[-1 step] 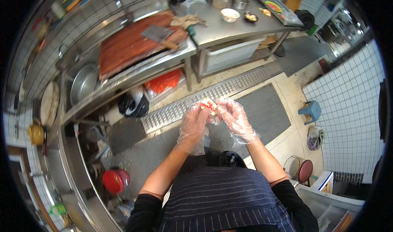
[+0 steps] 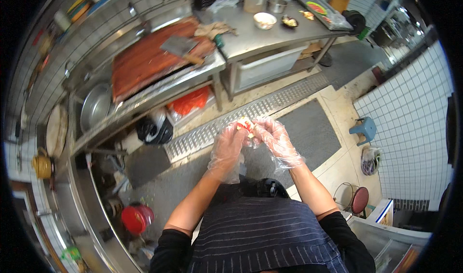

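Both my hands wear loose, clear plastic gloves and meet in front of my striped apron, above the floor. Between their fingertips is a small piece of food [image 2: 245, 124], pale with red and yellowish bits; its exact kind cannot be made out. My left hand [image 2: 228, 145] pinches it from the left, fingers closed. From the other side, the closed fingers of my right hand [image 2: 275, 138] grip its right edge. The glove film and fingers hide part of the piece.
Ahead on the left, a cleaver [image 2: 179, 46] lies on a red-brown cutting board [image 2: 144, 61]. A white bowl [image 2: 265, 20] and a small dark dish [image 2: 290, 21] stand on the steel table [image 2: 246, 40]. A red bucket [image 2: 137, 218] is at lower left, a blue stool [image 2: 364, 129] at right.
The surroundings have shifted slightly left in the picture, with the far table slightly higher. My hands keep nearly the same place and grip on the food.
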A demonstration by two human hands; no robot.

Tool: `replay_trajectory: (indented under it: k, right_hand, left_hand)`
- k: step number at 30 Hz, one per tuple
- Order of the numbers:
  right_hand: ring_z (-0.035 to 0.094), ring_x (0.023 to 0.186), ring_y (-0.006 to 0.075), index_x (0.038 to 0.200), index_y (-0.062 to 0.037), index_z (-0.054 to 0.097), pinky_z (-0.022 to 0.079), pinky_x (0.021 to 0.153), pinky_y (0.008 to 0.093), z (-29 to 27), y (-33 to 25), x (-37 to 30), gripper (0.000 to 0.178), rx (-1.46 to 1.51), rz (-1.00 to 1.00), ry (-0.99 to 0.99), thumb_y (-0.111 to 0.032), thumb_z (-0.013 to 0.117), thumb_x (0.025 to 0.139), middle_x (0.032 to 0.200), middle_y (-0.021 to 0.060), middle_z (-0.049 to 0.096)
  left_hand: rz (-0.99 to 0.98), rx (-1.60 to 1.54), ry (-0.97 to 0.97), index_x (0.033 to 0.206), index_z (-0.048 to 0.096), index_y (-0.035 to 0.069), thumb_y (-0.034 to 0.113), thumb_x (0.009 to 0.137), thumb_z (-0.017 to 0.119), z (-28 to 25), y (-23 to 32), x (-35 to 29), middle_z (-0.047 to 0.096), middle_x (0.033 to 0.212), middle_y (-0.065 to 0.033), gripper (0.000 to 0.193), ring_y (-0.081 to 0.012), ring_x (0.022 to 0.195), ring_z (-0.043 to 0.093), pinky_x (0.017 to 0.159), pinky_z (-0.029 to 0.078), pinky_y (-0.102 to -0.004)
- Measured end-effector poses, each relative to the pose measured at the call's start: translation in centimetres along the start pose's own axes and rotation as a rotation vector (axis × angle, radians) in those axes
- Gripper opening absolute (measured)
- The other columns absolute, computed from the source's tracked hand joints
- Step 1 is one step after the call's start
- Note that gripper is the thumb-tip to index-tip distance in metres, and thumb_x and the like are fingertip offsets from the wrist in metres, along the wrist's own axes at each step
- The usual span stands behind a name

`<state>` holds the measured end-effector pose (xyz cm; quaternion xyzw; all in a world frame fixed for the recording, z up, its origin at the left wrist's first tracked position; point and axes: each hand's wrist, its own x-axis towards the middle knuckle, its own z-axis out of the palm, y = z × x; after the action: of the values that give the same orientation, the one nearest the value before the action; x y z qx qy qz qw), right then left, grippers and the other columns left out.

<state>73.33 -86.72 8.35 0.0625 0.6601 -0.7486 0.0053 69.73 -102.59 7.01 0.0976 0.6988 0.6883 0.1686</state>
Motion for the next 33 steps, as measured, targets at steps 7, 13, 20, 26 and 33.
replay_trajectory:
  k: [7, 13, 20, 26, 33]
  right_hand:
    - [0.054, 0.071, 0.0111, 0.103, 0.0016, 0.058, 0.047, 0.065, 0.0261, -9.7, -2.0, 6.1, 0.024, 0.117, 0.097, 0.17, -0.018, 0.061, 0.089, 0.086, 0.0037, 0.06]
    - [0.056, 0.071, 0.0116, 0.104, 0.0015, 0.057, 0.048, 0.063, 0.0257, -17.1, -1.6, 9.3, 0.024, 0.166, -0.002, 0.421, -0.017, 0.061, 0.089, 0.088, 0.0055, 0.061]
    - [0.06, 0.072, 0.0135, 0.099, -0.0024, 0.057, 0.05, 0.063, 0.026, -29.3, -1.2, 13.3, 0.016, 0.462, 0.071, 0.491, -0.016, 0.059, 0.091, 0.086, 0.0055, 0.063]
    - [0.057, 0.075, 0.0121, 0.102, 0.002, 0.058, 0.049, 0.07, 0.0264, -42.7, -4.6, 17.7, 0.029, 0.375, 0.136, 0.467, -0.023, 0.063, 0.088, 0.087, 0.0043, 0.061]
    - [0.057, 0.07, 0.0122, 0.093, -0.0007, 0.058, 0.049, 0.067, 0.0266, -56.2, -9.5, 22.3, 0.025, 0.324, 0.165, 0.421, -0.025, 0.06, 0.088, 0.079, 0.004, 0.059]
  left_hand:
    - [-0.116, -0.268, -0.16, 0.098, 0.06, 0.001, 0.023, 0.092, 0.049, 8.1, 1.2, 12.3, 0.06, 0.077, -0.0051, 0.026, -0.0094, 0.063, 0.054, 0.057, 0.045, -0.0235]
    - [-0.214, -0.234, -0.357, 0.104, 0.058, 0.008, 0.028, 0.095, 0.053, 15.5, -1.3, 21.3, 0.059, 0.081, 0.0035, 0.022, -0.0038, 0.064, 0.052, 0.05, 0.039, -0.0178]
    - [-0.096, -0.107, -0.392, 0.103, 0.058, 0.01, 0.031, 0.098, 0.047, 27.1, -2.3, 29.8, 0.057, 0.08, 0.0041, 0.024, -0.0031, 0.065, 0.049, 0.055, 0.04, -0.0189]
    - [0.243, 0.152, -0.437, 0.109, 0.056, 0.002, 0.027, 0.099, 0.038, 38.0, 1.0, 37.0, 0.06, 0.092, -0.0084, 0.033, -0.0152, 0.085, 0.055, 0.078, 0.045, -0.0297]
    - [0.135, -0.091, -0.374, 0.107, 0.055, 0.004, 0.031, 0.1, 0.039, 50.3, 2.6, 45.6, 0.056, 0.093, -0.0041, 0.033, -0.0101, 0.083, 0.051, 0.075, 0.044, -0.0254]
